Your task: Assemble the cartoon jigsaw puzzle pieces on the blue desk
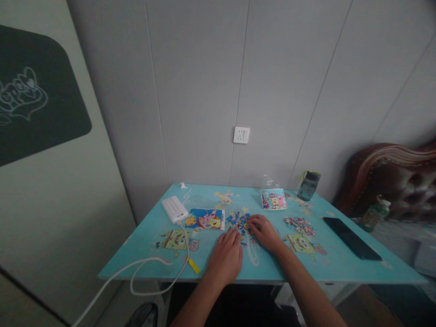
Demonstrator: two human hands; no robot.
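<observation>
My left hand lies flat on the turquoise table, fingers stretched toward a pile of small blue jigsaw pieces. My right hand rests on the right side of that pile with its fingers curled over the pieces; what they pinch is too small to name. A partly built cartoon puzzle picture lies left of the pile. A second heap of loose pieces sits to the right.
A white power bank with a white cable is at the left. A cartoon picture card, a clear bag and a dark water bottle stand at the back. A black phone lies at the right.
</observation>
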